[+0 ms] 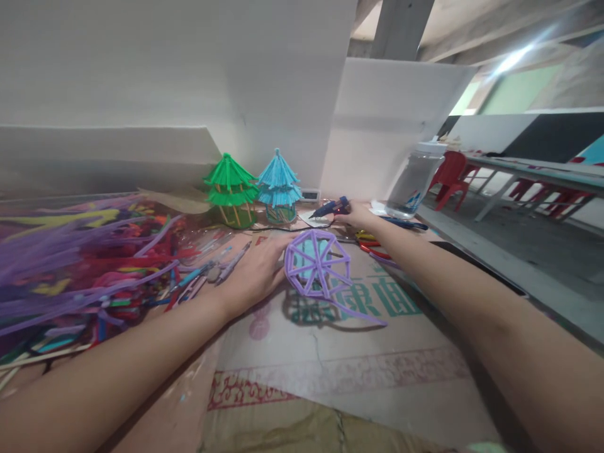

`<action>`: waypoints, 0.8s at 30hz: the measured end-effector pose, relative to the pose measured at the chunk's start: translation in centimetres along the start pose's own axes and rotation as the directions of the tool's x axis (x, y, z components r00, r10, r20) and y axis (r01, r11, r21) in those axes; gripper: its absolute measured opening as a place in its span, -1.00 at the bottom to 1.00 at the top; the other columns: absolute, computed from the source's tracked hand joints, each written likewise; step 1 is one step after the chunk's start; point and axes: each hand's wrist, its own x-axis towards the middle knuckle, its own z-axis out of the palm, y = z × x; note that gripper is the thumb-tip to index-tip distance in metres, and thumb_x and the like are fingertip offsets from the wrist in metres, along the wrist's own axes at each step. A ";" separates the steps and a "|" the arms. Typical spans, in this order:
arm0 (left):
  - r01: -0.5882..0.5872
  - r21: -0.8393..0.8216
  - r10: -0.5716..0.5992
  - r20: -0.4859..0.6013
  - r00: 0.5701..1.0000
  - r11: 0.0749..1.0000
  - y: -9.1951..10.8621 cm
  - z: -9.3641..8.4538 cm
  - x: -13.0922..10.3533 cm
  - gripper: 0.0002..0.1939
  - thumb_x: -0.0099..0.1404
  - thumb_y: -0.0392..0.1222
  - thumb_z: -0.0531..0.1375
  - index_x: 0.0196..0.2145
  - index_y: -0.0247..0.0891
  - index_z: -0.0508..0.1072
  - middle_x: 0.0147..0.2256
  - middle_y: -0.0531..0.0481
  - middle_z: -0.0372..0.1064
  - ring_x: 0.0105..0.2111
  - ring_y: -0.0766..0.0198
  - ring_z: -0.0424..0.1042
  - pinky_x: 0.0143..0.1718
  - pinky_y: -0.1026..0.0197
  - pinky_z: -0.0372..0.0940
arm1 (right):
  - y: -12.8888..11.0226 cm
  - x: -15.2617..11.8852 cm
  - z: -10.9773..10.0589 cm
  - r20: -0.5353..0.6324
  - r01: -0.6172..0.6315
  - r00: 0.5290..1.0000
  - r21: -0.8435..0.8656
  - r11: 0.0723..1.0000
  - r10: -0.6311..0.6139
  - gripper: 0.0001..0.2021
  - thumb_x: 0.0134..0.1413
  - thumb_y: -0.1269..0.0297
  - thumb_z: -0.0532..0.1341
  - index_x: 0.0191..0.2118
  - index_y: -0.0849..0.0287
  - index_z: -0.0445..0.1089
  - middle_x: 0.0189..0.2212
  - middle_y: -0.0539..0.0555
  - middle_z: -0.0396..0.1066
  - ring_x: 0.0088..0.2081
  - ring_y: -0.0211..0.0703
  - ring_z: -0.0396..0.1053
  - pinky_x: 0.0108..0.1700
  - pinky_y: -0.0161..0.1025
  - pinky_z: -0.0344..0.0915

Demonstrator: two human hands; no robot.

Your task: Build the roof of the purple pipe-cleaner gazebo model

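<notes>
Clear bottle [415, 179], red chair [448, 177]

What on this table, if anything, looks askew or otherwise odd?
One purple strip seems to trail from the lower edge of the spoked frame in the left hand, sticking out past its neat outline. At the left, a colored heap of strips looks tangled. I see no clear damage.

Left forearm [155, 352]: bare, smooth, narrows towards the hand | Left hand [255, 267]: bare, partly hidden | Right forearm [472, 302]: bare, smooth, widens towards picture edge | Right hand [357, 215]: bare, slightly blurred
</notes>
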 end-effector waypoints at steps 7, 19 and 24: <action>0.096 0.027 -0.098 0.051 0.994 0.995 -0.1 0.1 -0.1 -0.49 0.50 -0.09 0.10 0.33 -0.22 0.22 0.28 -0.24 0.32 0.28 -0.05 0.33 0.30 -0.17 0.28 | -0.1 0.8 0.6 -0.007 -0.114 0.993 0.010 0.993 0.114 -0.69 0.32 0.15 0.29 0.06 0.24 0.46 0.01 0.16 0.49 -0.04 -0.04 0.50 -0.01 -0.02 0.49; 0.210 0.014 -0.211 0.103 0.972 0.978 -0.1 0.0 0.0 -0.50 0.46 -0.06 0.08 0.25 -0.34 0.30 0.23 -0.32 0.36 0.24 -0.16 0.36 0.24 -0.23 0.28 | -2.0 -4.1 -2.8 -0.192 0.073 0.981 0.320 0.945 -0.010 -0.70 0.13 0.34 0.26 -0.01 0.17 0.54 -0.09 0.14 0.64 -0.10 -0.04 0.59 -0.09 -0.21 0.50; 0.369 -0.093 -0.355 0.138 0.925 0.925 0.0 0.1 0.4 -0.63 0.39 0.03 0.15 0.01 -0.25 0.43 0.03 -0.23 0.51 0.05 -0.10 0.48 0.10 -0.14 0.37 | -3.4 -10.1 -4.7 -0.336 0.346 0.920 0.465 0.815 -0.199 -0.76 0.15 0.19 0.30 -0.07 0.12 0.53 -0.11 0.12 0.64 -0.08 -0.03 0.59 0.02 -0.11 0.50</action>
